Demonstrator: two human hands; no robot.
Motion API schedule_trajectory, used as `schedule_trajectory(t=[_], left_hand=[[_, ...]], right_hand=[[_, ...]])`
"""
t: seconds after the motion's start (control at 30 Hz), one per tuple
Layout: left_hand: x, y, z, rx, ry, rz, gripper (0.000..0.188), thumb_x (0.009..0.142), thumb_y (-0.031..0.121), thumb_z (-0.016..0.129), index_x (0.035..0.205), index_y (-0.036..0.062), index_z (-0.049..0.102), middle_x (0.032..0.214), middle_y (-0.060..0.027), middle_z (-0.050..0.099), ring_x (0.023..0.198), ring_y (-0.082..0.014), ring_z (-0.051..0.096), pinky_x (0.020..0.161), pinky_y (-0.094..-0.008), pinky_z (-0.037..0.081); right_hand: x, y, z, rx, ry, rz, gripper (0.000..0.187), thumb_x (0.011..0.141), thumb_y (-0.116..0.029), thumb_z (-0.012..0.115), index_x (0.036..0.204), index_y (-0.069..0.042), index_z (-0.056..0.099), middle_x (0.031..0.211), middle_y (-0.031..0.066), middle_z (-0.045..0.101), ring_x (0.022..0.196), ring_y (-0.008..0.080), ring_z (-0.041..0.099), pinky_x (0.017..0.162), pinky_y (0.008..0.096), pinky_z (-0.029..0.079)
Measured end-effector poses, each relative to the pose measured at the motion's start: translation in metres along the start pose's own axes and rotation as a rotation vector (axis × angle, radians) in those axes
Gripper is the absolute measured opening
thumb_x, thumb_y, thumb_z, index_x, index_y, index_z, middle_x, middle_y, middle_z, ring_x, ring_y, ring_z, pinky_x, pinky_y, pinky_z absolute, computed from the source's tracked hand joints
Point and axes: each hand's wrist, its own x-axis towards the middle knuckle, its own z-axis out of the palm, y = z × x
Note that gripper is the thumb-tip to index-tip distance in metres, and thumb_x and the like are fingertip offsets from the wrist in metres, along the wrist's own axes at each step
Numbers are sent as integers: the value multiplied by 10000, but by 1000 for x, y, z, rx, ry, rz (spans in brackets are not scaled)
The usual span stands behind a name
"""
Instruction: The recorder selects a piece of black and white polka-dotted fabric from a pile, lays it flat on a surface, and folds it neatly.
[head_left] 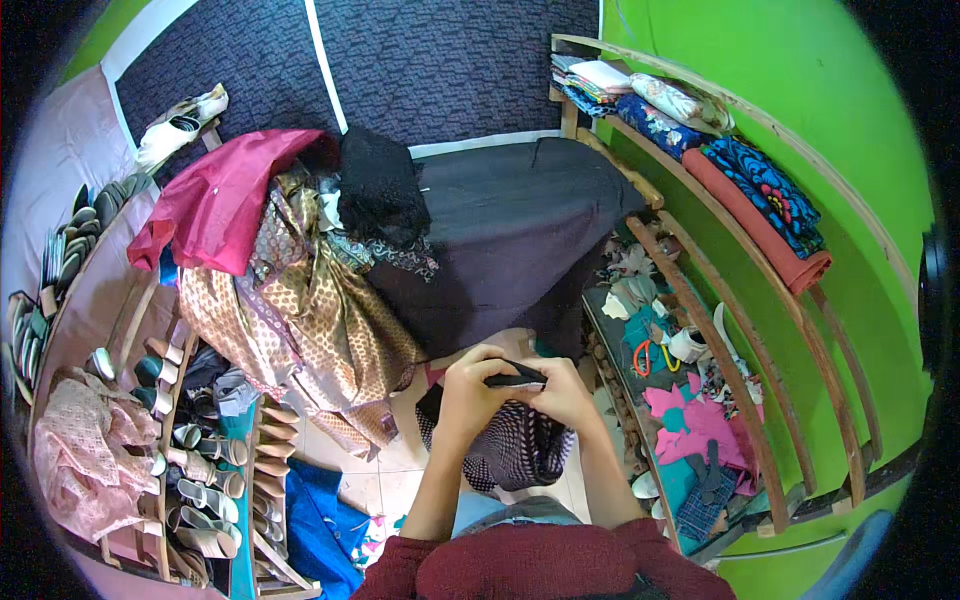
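Note:
In front of my body I hold a black cloth piece with small white dots or checks (515,447), its lower part hanging in folds over my lap. A plain black band (517,377) runs along its top, with a narrow pale edge below it. My left hand (474,391) closes around the left end of this band, fingers curled. At the right end, my right hand (562,392) pinches the same band, thumb toward the middle. Both hands are close together and level. The far fingers are partly hidden behind the cloth.
Ahead stands a dark-covered table (500,200), with gold patterned fabric (320,320) and a magenta cloth (225,205) heaped at its left. Shoe racks (205,490) line the left. Wooden shelving (740,230) with folded fabrics and orange-handled scissors (643,357) stands right. Blue cloth (320,525) lies on the floor.

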Motion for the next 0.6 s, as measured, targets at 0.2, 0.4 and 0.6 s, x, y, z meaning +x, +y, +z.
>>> schedule_trajectory(t=[0.2, 0.4, 0.6], left_hand=[[-4, -5, -25, -302, -207, -163, 467, 575, -101, 644, 1018, 7, 542, 1104, -91, 591, 938, -197, 582, 842, -297, 453], [-20, -41, -12, -281, -159, -316, 202, 675, -20, 523, 848, -36, 625, 757, -81, 637, 719, -108, 587, 658, -230, 453], [-16, -32, 12, -358, -100, -273, 164, 705, 61, 639, 850, -9, 610, 699, -26, 586, 662, -76, 525, 613, -225, 424]], right_hand=[[-24, 17, -23, 433, 156, 170, 255, 607, 95, 610, 854, 35, 627, 872, 20, 629, 812, 95, 553, 741, 236, 428], [-23, 11, -22, 643, 310, 45, 433, 586, 86, 620, 1003, -17, 567, 894, 2, 603, 845, 110, 564, 810, 237, 424], [-22, 12, -23, 764, 325, 233, 263, 702, 11, 629, 955, -34, 568, 883, -10, 598, 824, 67, 532, 775, 212, 402]])
